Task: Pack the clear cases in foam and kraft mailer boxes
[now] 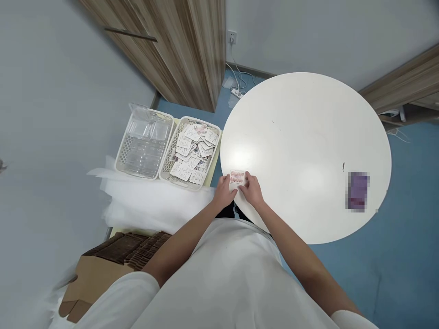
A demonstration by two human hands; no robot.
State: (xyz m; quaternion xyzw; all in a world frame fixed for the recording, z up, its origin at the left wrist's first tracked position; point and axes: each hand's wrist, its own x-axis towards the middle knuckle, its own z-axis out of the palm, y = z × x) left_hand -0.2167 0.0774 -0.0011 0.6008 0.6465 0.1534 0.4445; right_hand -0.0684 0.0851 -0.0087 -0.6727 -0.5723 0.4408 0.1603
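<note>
A small white card with two rows of pink pieces that look like press-on nails (237, 176) is held over the near left edge of the round table. My left hand (224, 190) grips its left side, fingers bent and thumb along the lower edge. On the opposite side my right hand (252, 189) pinches the card's right edge. To the left, a white basket (163, 170) holds a heap of similar printed cards (192, 155), some with nail sets showing.
Another white basket (118, 160) contains clear plastic boxes (144, 151). White foam wrap (144, 203) lies below the baskets, and a cardboard box (96, 278) packed with folded brown cartons (126, 246) stands nearer. A blurred purple object (358, 191) rests on the white table (308, 137).
</note>
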